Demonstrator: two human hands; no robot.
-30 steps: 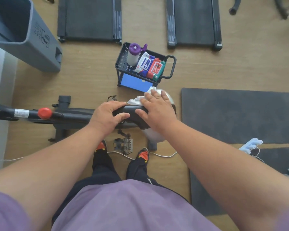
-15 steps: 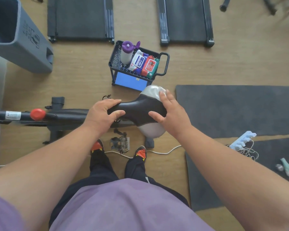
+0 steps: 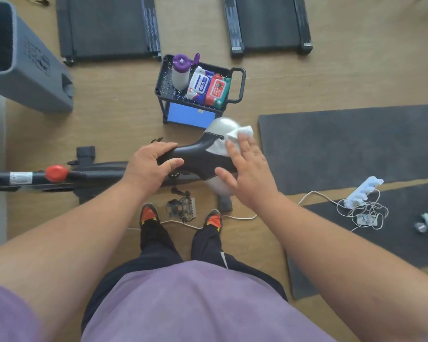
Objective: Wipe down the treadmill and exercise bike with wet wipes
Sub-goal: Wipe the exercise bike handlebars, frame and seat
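From the head view, the left hand point(image 3: 150, 166) curls around the nose of the black-and-grey padded bike saddle point(image 3: 203, 157) — steadying it, I judge — while the right hand point(image 3: 247, 171), fingers straight, presses a crumpled white wet wipe point(image 3: 229, 139) onto its rear.

bike saddle point(image 3: 198, 156) smooth black, slight sheen; wet wipe point(image 3: 235, 135) white, crumpled cloth; floor point(image 3: 109, 114) matt wood; mat point(image 3: 344, 144) dark, matt, rough; cart point(image 3: 163, 82) perforated black metal.

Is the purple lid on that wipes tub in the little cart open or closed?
Open. The wipes tub stands upright in the cart, and its purple flip lid sticks up to one side, off the top.
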